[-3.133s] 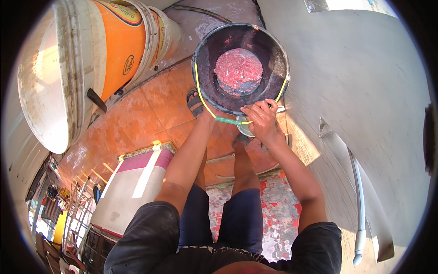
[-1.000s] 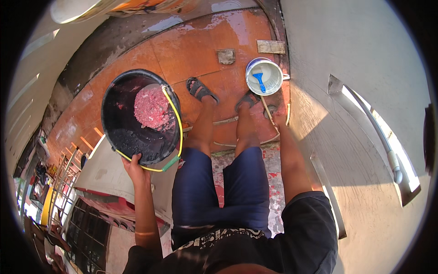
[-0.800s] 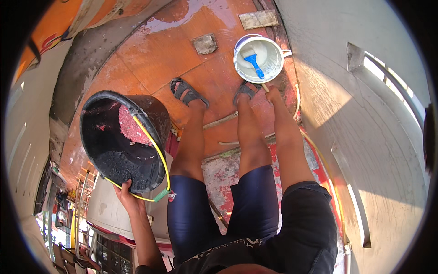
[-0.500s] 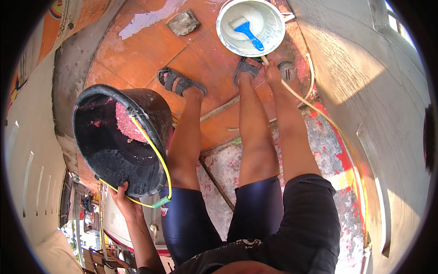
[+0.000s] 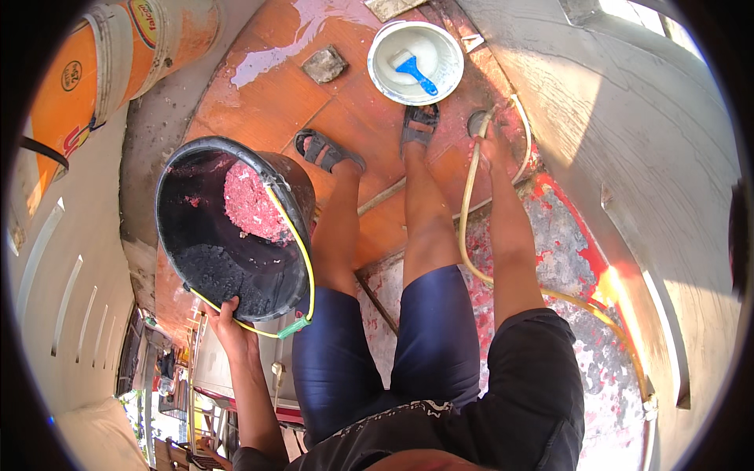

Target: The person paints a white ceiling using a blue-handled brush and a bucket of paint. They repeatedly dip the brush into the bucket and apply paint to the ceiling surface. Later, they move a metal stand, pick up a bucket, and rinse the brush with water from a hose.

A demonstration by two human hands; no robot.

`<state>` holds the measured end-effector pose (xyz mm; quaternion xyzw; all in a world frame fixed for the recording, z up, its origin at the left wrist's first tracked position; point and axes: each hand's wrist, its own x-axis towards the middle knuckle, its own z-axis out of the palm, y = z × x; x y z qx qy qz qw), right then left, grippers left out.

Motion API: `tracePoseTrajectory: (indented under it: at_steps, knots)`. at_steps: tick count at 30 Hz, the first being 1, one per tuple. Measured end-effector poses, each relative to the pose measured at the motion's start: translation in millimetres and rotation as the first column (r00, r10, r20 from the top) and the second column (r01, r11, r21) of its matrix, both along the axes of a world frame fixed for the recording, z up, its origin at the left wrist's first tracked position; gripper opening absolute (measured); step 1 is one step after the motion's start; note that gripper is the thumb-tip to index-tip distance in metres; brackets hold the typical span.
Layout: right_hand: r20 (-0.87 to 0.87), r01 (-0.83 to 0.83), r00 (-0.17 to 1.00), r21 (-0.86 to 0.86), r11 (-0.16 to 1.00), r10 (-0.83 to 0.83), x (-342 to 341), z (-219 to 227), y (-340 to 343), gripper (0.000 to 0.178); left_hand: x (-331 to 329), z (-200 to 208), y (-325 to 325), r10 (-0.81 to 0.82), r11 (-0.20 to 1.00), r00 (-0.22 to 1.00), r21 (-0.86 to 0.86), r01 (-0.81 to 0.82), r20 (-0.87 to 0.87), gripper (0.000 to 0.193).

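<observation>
My left hand (image 5: 233, 328) is closed on the lower rim of a black bucket (image 5: 212, 286), which is tipped on its side with its mouth toward me. Wet pinkish-red crumbly debris (image 5: 251, 202) clings to the inside wall. Its yellow wire handle (image 5: 309, 271) with a green grip (image 5: 294, 327) hangs loose along the rim. In my right hand (image 5: 492, 149), low by my right foot, is a pale yellowish hose (image 5: 466, 212), which loops back toward me. Just ahead of that foot stands a white bucket (image 5: 378, 81) of cloudy liquid, holding a blue-handled paintbrush (image 5: 419, 74).
A grey stone block (image 5: 324, 64) lies on the wet orange tiles (image 5: 267, 102). Orange-and-white paint pails (image 5: 118, 63) line the far left. A grey wall (image 5: 550, 94) runs along the right. Red-stained, peeling floor (image 5: 565, 259) lies near me.
My right hand has drawn the hose end away from the white bucket, to the right, and the hose now bends in a loop. My left hand still grips the tilted black bucket.
</observation>
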<state>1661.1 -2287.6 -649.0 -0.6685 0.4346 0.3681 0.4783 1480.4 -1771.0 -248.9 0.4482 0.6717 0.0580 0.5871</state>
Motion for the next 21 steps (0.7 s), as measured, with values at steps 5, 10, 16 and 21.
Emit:
tracePoseTrajectory:
  at_steps: [5,10,16,21]
  knots:
    - [-0.047,-0.178,0.984,-0.071,0.982,0.174,46,20,19,0.068,6,23,-7,0.026,0.999,1.000,0.036,-0.026,0.015,0.064]
    - [-0.188,-0.291,0.948,-0.192,0.937,0.256,54,-17,-21,0.062,7,34,-21,0.097,0.994,0.995,0.044,-0.097,0.014,0.066]
    - [-0.067,-0.520,0.847,-0.308,0.796,0.527,43,-86,-76,0.068,5,36,-37,0.188,0.982,0.982,0.020,-0.189,0.021,0.067]
    - [-0.140,-0.840,0.287,-0.513,0.179,0.948,3,-61,-71,0.071,-5,47,-46,0.229,0.973,0.972,-0.015,-0.229,0.057,0.067]
